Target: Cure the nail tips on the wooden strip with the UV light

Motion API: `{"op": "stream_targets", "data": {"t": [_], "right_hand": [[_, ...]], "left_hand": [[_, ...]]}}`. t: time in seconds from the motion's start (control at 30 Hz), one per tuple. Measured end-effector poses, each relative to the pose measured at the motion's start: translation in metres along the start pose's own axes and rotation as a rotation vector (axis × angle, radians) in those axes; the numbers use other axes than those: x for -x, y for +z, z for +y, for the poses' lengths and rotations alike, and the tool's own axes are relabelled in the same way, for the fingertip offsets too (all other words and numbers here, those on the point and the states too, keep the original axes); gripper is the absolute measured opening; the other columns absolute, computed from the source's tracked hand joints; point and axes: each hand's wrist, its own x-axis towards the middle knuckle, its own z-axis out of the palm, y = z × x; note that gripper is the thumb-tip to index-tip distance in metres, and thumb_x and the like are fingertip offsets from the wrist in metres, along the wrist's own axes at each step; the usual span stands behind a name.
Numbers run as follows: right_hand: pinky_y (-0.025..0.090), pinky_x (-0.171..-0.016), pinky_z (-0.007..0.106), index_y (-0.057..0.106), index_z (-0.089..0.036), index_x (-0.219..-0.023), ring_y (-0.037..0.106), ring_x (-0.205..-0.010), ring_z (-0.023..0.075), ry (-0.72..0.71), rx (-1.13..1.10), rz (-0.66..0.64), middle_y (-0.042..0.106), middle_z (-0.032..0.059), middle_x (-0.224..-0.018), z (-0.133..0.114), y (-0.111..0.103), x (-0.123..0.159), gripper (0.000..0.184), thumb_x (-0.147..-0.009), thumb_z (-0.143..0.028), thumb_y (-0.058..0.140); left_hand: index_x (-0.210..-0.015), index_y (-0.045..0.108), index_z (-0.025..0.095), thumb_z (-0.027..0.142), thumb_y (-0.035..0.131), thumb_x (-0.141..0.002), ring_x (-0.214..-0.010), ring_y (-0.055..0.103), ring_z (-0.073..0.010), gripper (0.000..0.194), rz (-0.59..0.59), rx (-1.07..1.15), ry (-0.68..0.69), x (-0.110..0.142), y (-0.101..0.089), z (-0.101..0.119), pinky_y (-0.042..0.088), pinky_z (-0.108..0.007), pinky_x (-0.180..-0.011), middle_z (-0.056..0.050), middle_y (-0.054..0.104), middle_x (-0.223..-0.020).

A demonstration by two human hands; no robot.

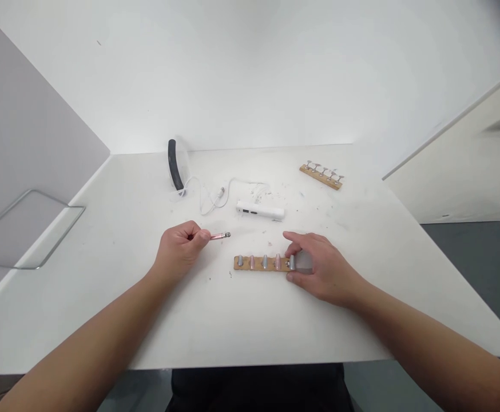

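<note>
My left hand point(181, 246) is closed in a pinch around a slim pink tool with a metallic tip point(219, 236). The tool points right, above the table; its exact kind is unclear. In front of me lies a wooden nail tip stand point(245, 266) carrying a row of silver-grey and pink false nails point(265, 262). My right hand point(325, 266) holds the right end of this stand between thumb and fingers, beside the last grey nail point(292, 262). Its index finger stretches out past the stand's far side.
Behind the stand lies a white stick-shaped device point(261, 210); a white cable point(211, 200) curls to its left. A second wooden stand with bare metal holders point(321, 176) is at back right. A black curved band point(174, 166) with clear plastic stands back left. Dark specks dot the white table point(250, 332).
</note>
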Motion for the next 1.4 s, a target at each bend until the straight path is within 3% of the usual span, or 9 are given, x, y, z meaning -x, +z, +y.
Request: {"op": "stream_targets", "data": {"t": [0.27,0.43,0.6,0.8,1.0,1.4], "right_hand": [[0.043,-0.087,0.041,0.022,-0.027,-0.133,0.047,-0.11,0.0231,-0.037,-0.06,-0.009,0.052,0.0057,-0.116,0.002,-0.008,0.005,0.074,-0.069,-0.03,0.058],[0.038,-0.093,0.045,0.02,-0.024,-0.134,0.048,-0.11,0.0247,-0.135,-0.09,0.13,0.051,0.0082,-0.116,0.0,-0.008,0.002,0.073,-0.072,-0.032,0.057],[0.04,-0.089,0.048,0.023,-0.024,-0.132,0.05,-0.107,0.0272,-0.231,0.0,0.226,0.054,0.009,-0.11,-0.022,-0.006,-0.003,0.07,-0.072,-0.029,0.057],[0.037,-0.09,0.05,0.033,-0.024,-0.127,0.043,-0.114,0.0309,-0.366,0.268,0.126,0.058,0.0086,-0.104,-0.06,-0.008,-0.015,0.063,-0.07,-0.029,0.059],[0.037,-0.089,0.049,0.035,-0.019,-0.125,0.042,-0.113,0.0309,-0.336,0.411,-0.021,0.06,0.0091,-0.099,-0.088,-0.005,-0.036,0.056,-0.073,-0.027,0.053],[0.038,-0.089,0.046,0.036,-0.02,-0.124,0.046,-0.107,0.0261,-0.358,0.498,-0.176,0.06,0.0053,-0.092,-0.102,0.011,-0.058,0.053,-0.072,-0.014,0.047]], "left_hand": [[-0.051,0.037,0.016,0.04,0.049,-0.071,-0.045,0.024,-0.0061,0.033,-0.003,0.047,0.008,-0.002,0.0,0.0,0.022,-0.019,-0.042,0.005,0.027,-0.047],[-0.051,0.032,0.016,0.045,0.049,-0.071,-0.045,0.025,-0.0054,0.038,0.003,0.091,-0.003,-0.005,-0.001,0.001,0.022,-0.018,-0.041,0.005,0.028,-0.048],[-0.052,0.036,0.017,0.05,0.05,-0.068,-0.044,0.025,-0.0053,0.04,-0.028,0.158,0.011,-0.007,-0.003,-0.001,0.02,-0.018,-0.039,0.004,0.029,-0.048],[-0.05,0.032,0.017,0.053,0.051,-0.066,-0.043,0.024,-0.0056,0.044,-0.001,0.23,0.045,-0.009,-0.008,-0.004,0.018,-0.019,-0.039,0.004,0.028,-0.047],[-0.049,0.031,0.017,0.056,0.05,-0.066,-0.042,0.023,-0.0054,0.046,0.07,0.28,0.02,-0.013,-0.015,-0.006,0.017,-0.02,-0.037,0.004,0.028,-0.046],[-0.05,0.034,0.017,0.062,0.049,-0.063,-0.041,0.023,-0.0051,0.05,0.006,0.302,0.044,-0.016,-0.016,-0.014,0.016,-0.021,-0.037,0.003,0.03,-0.048]]}}
